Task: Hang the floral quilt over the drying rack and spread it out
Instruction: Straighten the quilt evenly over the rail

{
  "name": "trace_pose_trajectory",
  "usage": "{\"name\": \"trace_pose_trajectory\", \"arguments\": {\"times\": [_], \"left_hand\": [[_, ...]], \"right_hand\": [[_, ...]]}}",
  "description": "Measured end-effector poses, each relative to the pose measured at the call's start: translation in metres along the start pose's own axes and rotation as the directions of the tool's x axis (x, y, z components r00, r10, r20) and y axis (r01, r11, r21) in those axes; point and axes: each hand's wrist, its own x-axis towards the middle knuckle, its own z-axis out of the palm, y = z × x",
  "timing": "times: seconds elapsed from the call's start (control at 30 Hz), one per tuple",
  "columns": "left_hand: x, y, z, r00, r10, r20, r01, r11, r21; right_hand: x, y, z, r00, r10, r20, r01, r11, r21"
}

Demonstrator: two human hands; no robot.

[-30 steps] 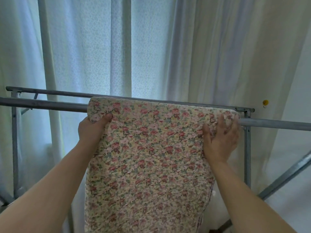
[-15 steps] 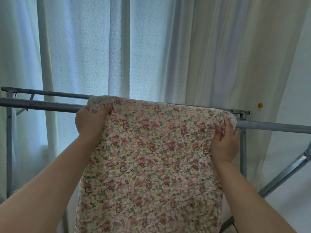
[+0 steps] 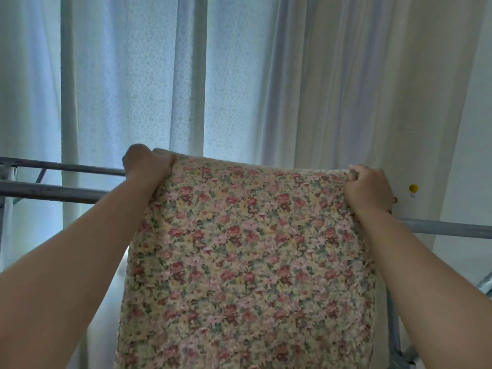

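The floral quilt [image 3: 247, 262], cream with small red and pink flowers, fills the middle of the view and hangs down out of frame. My left hand [image 3: 145, 165] grips its upper left corner and my right hand [image 3: 368, 189] grips its upper right corner. Both hold the top edge lifted above the grey metal bars of the drying rack [image 3: 53, 191]. The near bar runs behind the quilt and comes out at the right [image 3: 447, 229]. Whether the quilt touches the bars is hidden.
Sheer white curtains [image 3: 159, 75] hang over a window right behind the rack. A pale wall at the right carries a small yellow pin [image 3: 413, 188]. A rack upright and a slanted brace [image 3: 394, 328] show at the lower right.
Both hands have risen and closed round the quilt's top corners, lifting its top edge off the near bar to above the rack. The view has tilted upward.
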Motion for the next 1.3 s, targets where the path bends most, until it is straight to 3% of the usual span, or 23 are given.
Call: {"name": "trace_pose_trajectory", "arguments": {"times": [0.1, 0.13, 0.2, 0.3, 0.47, 0.7, 0.77, 0.83, 0.93, 1.07, 1.13, 1.23, 1.3], "left_hand": [[-0.002, -0.014, 0.011, 0.996, 0.047, 0.079, -0.068, 0.955, 0.290], [-0.004, -0.018, 0.012, 0.996, 0.055, 0.069, -0.077, 0.928, 0.365], [-0.007, -0.022, 0.012, 0.991, 0.131, 0.029, -0.130, 0.885, 0.448], [-0.013, -0.022, 0.012, 0.969, 0.247, 0.020, -0.235, 0.888, 0.395], [-0.022, -0.028, 0.009, 0.950, 0.311, -0.036, -0.283, 0.901, 0.329], [-0.059, -0.045, 0.016, 0.902, 0.396, -0.173, -0.355, 0.907, 0.226], [-0.074, -0.054, 0.015, 0.895, 0.334, -0.295, -0.288, 0.939, 0.189], [-0.092, -0.066, 0.015, 0.923, 0.147, -0.355, -0.164, 0.986, -0.018], [-0.111, -0.085, 0.019, 0.973, -0.152, -0.173, 0.097, 0.952, -0.290], [-0.111, -0.099, 0.016, 0.976, -0.191, 0.100, 0.216, 0.881, -0.422], [-0.107, -0.101, 0.012, 0.963, -0.192, 0.190, 0.262, 0.836, -0.483], [-0.105, -0.098, 0.009, 0.958, -0.179, 0.224, 0.270, 0.822, -0.501], [-0.105, -0.093, 0.009, 0.968, -0.168, 0.188, 0.244, 0.819, -0.519]], "right_hand": [[0.000, 0.012, 0.012, 0.960, 0.151, 0.235, -0.109, 0.977, -0.182], [-0.002, 0.015, 0.014, 0.951, 0.175, 0.256, -0.132, 0.976, -0.175], [-0.005, 0.021, 0.019, 0.983, 0.076, 0.167, -0.062, 0.994, -0.086], [-0.015, 0.025, 0.021, 0.985, -0.171, -0.037, 0.172, 0.985, 0.010], [-0.038, 0.024, 0.019, 0.919, -0.382, -0.097, 0.386, 0.922, 0.029], [-0.055, 0.022, 0.018, 0.902, -0.398, -0.169, 0.400, 0.916, -0.019], [-0.059, 0.021, 0.018, 0.918, -0.364, -0.155, 0.368, 0.930, -0.004], [-0.064, 0.023, 0.020, 0.939, -0.324, -0.117, 0.324, 0.946, -0.024], [-0.074, 0.031, 0.022, 0.958, -0.280, -0.060, 0.280, 0.960, -0.001], [-0.099, 0.049, 0.024, 0.977, -0.171, -0.127, 0.193, 0.963, 0.189], [-0.113, 0.057, 0.027, 0.989, -0.028, -0.142, 0.077, 0.932, 0.354], [-0.123, 0.062, 0.032, 0.974, 0.225, -0.031, -0.167, 0.802, 0.574], [-0.121, 0.061, 0.031, 0.960, 0.281, -0.005, -0.221, 0.763, 0.608]]}}
